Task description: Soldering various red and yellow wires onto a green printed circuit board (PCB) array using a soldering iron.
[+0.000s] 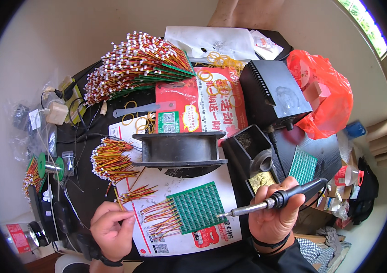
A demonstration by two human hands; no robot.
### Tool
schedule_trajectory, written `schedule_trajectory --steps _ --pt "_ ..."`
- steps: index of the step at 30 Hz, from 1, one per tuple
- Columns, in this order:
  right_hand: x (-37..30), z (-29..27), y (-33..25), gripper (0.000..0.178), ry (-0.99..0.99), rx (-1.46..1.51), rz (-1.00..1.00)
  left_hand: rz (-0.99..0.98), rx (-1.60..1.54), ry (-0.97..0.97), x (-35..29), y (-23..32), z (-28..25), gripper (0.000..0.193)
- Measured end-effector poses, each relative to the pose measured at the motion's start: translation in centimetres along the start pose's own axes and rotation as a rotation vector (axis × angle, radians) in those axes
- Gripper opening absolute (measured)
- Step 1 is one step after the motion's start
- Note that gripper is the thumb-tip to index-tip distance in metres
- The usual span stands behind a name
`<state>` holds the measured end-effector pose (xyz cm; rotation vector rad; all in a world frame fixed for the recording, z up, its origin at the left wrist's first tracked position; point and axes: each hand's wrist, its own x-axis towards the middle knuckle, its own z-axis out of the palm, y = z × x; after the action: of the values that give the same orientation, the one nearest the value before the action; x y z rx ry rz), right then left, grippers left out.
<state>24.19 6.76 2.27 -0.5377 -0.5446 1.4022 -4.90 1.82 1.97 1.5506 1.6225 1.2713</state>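
My right hand [275, 214] grips a soldering iron [252, 208], its tip over the right part of a green circuit board [198, 207]. Whether the tip touches the board I cannot tell. Several red-and-yellow wire leads [161, 218] stick out from the board's left edge. Left of these leads, my left hand [114, 230] is closed in a pinch; what its fingers hold, if anything, is hard to make out. Just beyond the fingers lies a small pile of wire leads [136, 193]. A larger bundle of leads with white connectors [111, 159] sits behind it.
A black fan [180, 150] stands behind the board. Beside it are an iron holder [248, 150] and a black soldering station [275, 91]. Wired boards [139, 68] are stacked at the back left. A solder spool [51, 166], red bag [325, 95] and bare boards [303, 166] lie around.
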Motion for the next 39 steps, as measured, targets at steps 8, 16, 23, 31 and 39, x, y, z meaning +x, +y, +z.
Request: schedule_trajectory --steps 8,16,23,31,39 --pt "-1.3 1.3 0.4 0.041 -0.054 -0.666 -0.427 0.51 0.28 -0.47 0.5 0.4 2.5 0.022" --pt "-1.9 -0.4 2.0 0.038 -0.419 -0.731 -0.598 0.329 0.156 -0.286 -0.3 0.3 0.7 0.032" --pt "0.0 0.7 0.5 0.029 -1.216 -1.359 -0.544 -0.309 -0.383 -0.304 -0.8 2.9 -0.9 0.047" --pt "-0.4 1.0 2.1 0.021 -1.273 -1.579 -0.549 -0.518 -0.643 -0.291 -0.8 2.5 0.4 0.046" --pt "-0.5 2.0 2.4 0.03 -1.228 -1.56 -0.458 -0.5 -0.669 -0.188 -0.8 2.3 0.2 0.038"
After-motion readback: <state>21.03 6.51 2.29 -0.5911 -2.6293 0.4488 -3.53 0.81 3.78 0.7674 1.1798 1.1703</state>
